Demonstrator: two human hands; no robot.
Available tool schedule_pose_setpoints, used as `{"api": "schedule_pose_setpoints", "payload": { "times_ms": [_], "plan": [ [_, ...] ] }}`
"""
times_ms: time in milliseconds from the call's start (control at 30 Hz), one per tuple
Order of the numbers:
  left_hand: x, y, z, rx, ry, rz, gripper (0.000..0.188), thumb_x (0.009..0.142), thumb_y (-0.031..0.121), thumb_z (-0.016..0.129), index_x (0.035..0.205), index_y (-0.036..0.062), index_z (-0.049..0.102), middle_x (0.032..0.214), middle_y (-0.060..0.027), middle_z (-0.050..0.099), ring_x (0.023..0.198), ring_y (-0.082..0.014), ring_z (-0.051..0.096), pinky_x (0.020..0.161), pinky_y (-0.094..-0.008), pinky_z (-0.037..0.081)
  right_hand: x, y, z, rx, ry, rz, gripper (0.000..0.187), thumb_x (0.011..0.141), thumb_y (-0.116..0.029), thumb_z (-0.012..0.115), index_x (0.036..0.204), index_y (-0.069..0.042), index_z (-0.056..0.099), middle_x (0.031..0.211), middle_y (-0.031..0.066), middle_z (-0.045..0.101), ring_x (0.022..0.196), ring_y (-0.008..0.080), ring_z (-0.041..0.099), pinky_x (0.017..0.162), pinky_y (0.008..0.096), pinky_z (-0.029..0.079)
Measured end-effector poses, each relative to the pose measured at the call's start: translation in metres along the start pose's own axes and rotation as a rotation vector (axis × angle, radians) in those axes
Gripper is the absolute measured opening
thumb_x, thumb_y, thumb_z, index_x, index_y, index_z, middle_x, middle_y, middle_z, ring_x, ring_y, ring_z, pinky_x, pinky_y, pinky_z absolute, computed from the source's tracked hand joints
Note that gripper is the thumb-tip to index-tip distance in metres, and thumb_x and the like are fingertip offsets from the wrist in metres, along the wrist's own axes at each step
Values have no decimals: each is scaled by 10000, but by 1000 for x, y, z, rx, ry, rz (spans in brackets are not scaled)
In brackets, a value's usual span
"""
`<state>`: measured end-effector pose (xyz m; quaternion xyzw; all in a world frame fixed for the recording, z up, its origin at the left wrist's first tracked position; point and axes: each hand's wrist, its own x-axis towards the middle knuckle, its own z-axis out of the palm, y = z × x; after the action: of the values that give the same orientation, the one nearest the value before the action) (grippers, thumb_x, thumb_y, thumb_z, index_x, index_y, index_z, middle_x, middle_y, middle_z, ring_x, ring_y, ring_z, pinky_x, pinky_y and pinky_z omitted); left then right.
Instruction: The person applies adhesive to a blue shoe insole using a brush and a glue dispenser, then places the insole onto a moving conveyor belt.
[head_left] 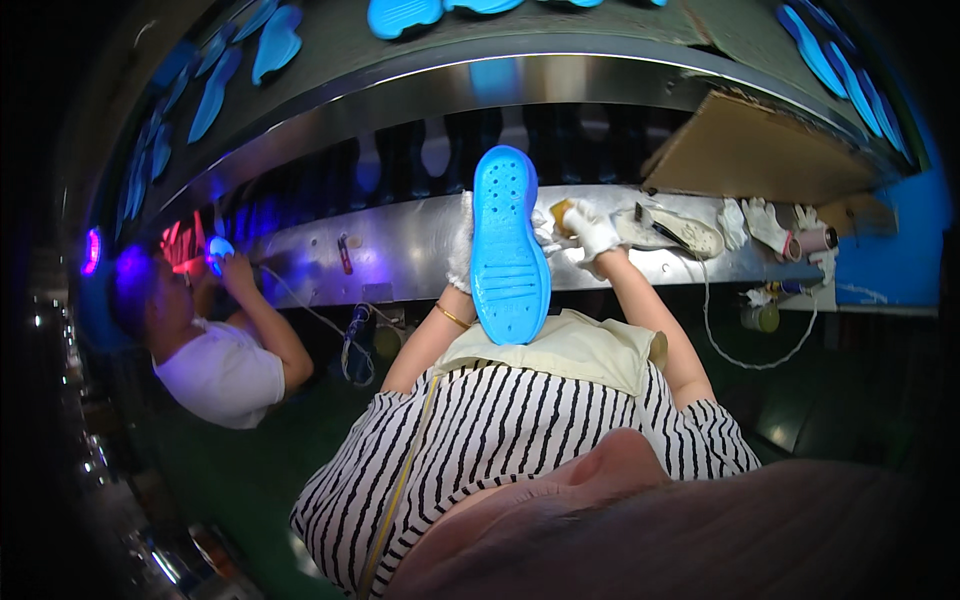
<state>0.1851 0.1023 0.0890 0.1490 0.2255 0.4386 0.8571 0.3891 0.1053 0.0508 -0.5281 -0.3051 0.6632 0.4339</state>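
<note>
A bright blue shoe sole (508, 250) stands lengthwise in front of me, its face with small holes and ridges turned up. My left hand (460, 245), in a white glove, grips it by the left edge; the sole hides most of the fingers. On the other side, my right hand (594, 230), also gloved in white, is closed on a small yellowish-brown piece (562, 216), whose kind I cannot make out. This hand is just right of the sole, apart from it. Beside it lies a pale oval dish (705, 238) with a dark-handled tool (665, 230) across it.
A metal bench (400, 255) carries a small red-handled tool (345, 255) and loose white gloves (765, 225). Cardboard (760, 150) leans at the right. Blue soles (403, 14) lie on the belt beyond. A white cord (735, 358) hangs down. At left, another person (220, 370) holds a blue piece.
</note>
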Motion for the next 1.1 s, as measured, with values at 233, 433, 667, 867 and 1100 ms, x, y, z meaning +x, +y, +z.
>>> {"api": "schedule_pose_setpoints", "payload": {
  "times_ms": [233,433,667,867,1100],
  "plan": [
    [-92,52,-99,-30,339,604,731,900,646,345,1247,16,480,1082,-207,593,914,-359,618,836,-508,521,46,45,102,-670,-325,145,467,870,-116,520,1328,-198,477,785,108,622,595,139,571,535,263,475],
    [-167,75,-61,-178,246,678,873,777,735,470,1128,-64,486,1006,-122,516,960,-266,454,916,-409,389,96,116,210,-1080,-482,-472,394,835,-108,516,1220,-186,554,972,183,652,813,294,665,724,386,519],
    [-185,87,-59,-159,108,626,840,808,713,445,1197,-31,476,1098,-159,551,994,-326,494,921,-452,412,96,108,224,-1678,-312,-391,490,778,-182,632,1222,-72,456,1116,181,566,957,308,615,771,380,510],
    [-130,106,-25,106,277,618,676,910,574,388,1307,28,431,1201,-197,536,1051,-362,553,952,-528,439,67,67,167,-1427,-268,-390,536,789,-311,616,1261,-143,425,1196,179,487,978,334,588,801,427,499],
    [5,94,139,93,-431,118,727,925,586,334,1355,3,371,1238,-241,522,1046,-420,565,939,-566,445,-4,35,27,-1166,-149,-253,551,808,-330,601,1305,-132,473,1253,171,505,1050,341,569,921,390,451]
  ]
}}
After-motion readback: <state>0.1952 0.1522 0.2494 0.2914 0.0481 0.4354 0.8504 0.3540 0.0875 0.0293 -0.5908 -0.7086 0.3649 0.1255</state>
